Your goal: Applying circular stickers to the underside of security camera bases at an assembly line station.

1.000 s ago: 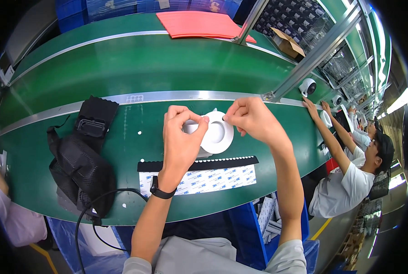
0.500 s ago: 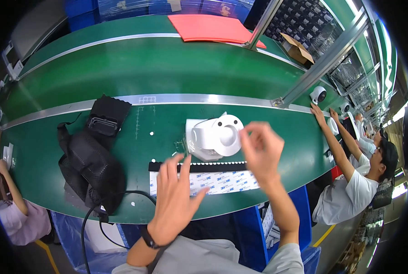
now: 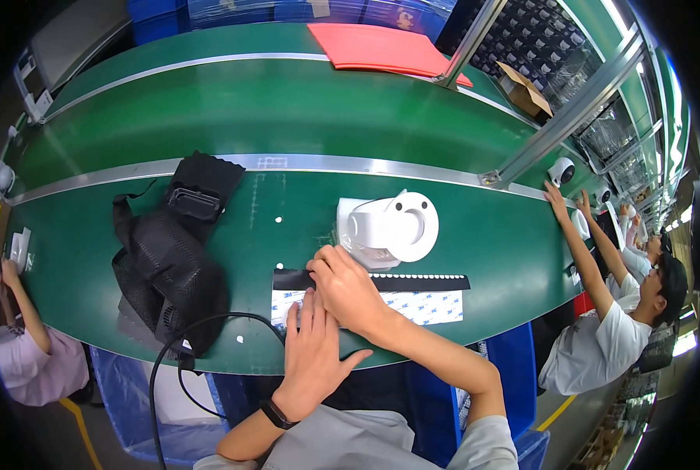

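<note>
A white sheet with blue print (image 3: 432,307) lies near the table's front edge, a black strip (image 3: 428,283) along its far side. Small white dots line that strip's far edge. My left hand (image 3: 315,356) rests with outstretched fingers over the sheet's left part. Crossing in front of it, my right hand (image 3: 348,291) has its fingers closed together at the strip's left part; whatever is between the fingertips is hidden. Just beyond lies a white device (image 3: 373,227) with a round base turned up, bearing two dark spots, on clear plastic film.
A black mesh bag (image 3: 166,270) and cable (image 3: 158,368) are on the left. Small white bits (image 3: 279,220) dot the green table (image 3: 506,235). A metal post (image 3: 577,106) rises at right, near a co-worker's arms (image 3: 581,251). Red sheets (image 3: 377,48) lie at the back.
My right hand has moved left and down, from beside the white device to the black strip. My left hand has come down onto the sheet. The whole view has shifted slightly.
</note>
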